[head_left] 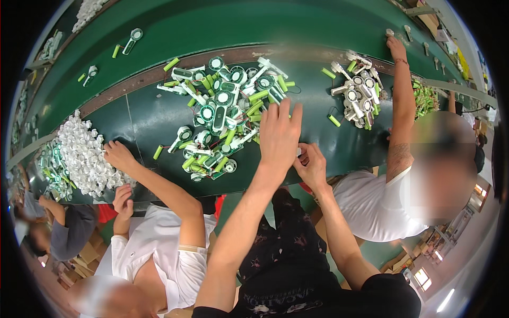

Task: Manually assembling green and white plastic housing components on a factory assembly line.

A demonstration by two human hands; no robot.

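A heap of small handheld fan bodies, white and green with light-green cylindrical batteries wired to them, lies on the dark green table in front of me. My left hand reaches over the heap's right edge. Its fingers are stretched out and slightly apart, with the tips beside a fan body; any contact there is hard to see. Close by on the right, my right hand is closed, thumb and fingers curled together. A small whitish bit shows at its fingertips, partly hidden by the left hand, too small to name.
Small white plastic parts are heaped at left, near a co-worker's hand. Another fan pile lies at right. Beyond a brown ledge runs a green belt carrying scattered fans. Another co-worker's arm reaches over it.
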